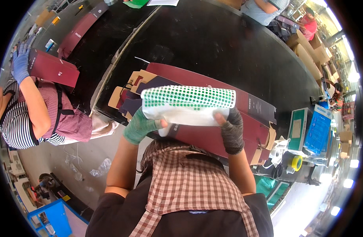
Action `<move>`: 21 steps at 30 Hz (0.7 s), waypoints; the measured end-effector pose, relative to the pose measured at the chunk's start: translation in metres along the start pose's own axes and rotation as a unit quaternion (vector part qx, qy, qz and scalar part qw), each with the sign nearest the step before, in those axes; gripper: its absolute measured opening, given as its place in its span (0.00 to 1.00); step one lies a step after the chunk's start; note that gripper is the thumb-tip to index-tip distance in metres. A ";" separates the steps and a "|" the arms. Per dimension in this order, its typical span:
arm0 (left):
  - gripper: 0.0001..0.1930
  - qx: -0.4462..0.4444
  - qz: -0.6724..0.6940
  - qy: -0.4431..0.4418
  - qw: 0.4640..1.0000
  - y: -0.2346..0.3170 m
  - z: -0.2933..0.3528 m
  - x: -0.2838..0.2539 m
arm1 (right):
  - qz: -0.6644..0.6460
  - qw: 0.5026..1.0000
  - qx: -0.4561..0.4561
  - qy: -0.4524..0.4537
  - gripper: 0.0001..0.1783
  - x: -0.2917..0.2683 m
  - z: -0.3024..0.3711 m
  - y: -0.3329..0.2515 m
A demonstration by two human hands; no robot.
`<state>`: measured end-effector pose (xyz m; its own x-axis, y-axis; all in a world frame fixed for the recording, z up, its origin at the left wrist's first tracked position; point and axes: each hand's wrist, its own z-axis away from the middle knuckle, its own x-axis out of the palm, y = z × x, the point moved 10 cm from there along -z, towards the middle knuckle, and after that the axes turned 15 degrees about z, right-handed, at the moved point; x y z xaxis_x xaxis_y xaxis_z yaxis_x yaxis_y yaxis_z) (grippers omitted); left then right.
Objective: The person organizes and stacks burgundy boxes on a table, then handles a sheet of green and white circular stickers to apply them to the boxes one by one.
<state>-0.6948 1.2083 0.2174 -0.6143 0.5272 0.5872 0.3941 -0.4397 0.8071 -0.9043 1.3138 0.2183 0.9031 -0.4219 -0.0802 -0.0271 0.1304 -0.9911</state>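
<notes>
A white sheet of green dot stickers (189, 98), curved like a loose roll, is held level in front of my chest. My left hand (140, 127), in a green fingerless glove, grips its left end with the thumb on the near side. On the right end, my right hand (233, 132) in a dark grey glove is closed the same way. My far-side fingers are hidden behind the sheet. Below and behind it lie maroon cartons (250, 118) on the black table, with brown and dark flaps (128, 98) sticking out to the left.
To the left, a co-worker's blue-gloved hand (20, 63) holds another maroon box (55, 71). On the right stand a green-and-white box (298, 128), a blue packet (318, 130) and a roll of yellow tape (296, 162). More people and brown cartons (303, 51) are beyond the table.
</notes>
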 end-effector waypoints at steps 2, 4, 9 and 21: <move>0.42 -0.034 0.000 -0.045 0.998 0.001 0.004 -0.001 | -0.072 0.997 0.003 -0.020 0.21 -0.005 -0.003 0.007; 0.44 -0.071 0.016 -0.085 0.994 0.001 0.004 0.001 | -0.146 0.988 0.000 -0.043 0.21 -0.009 -0.008 0.015; 0.37 -0.008 -0.011 -0.152 0.988 0.017 -0.001 0.023 | -0.278 0.954 0.081 -0.078 0.21 -0.012 -0.014 0.050; 0.31 0.056 -0.021 0.036 0.998 0.037 -0.020 -0.018 | -0.412 0.895 0.120 -0.123 0.16 -0.014 -0.010 0.080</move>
<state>-0.6828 1.1686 0.2356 -0.6778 0.4879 0.5500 0.4387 -0.3319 0.8351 -0.9233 1.3209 0.1387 0.6414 -0.2574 0.7227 0.7580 0.0667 -0.6489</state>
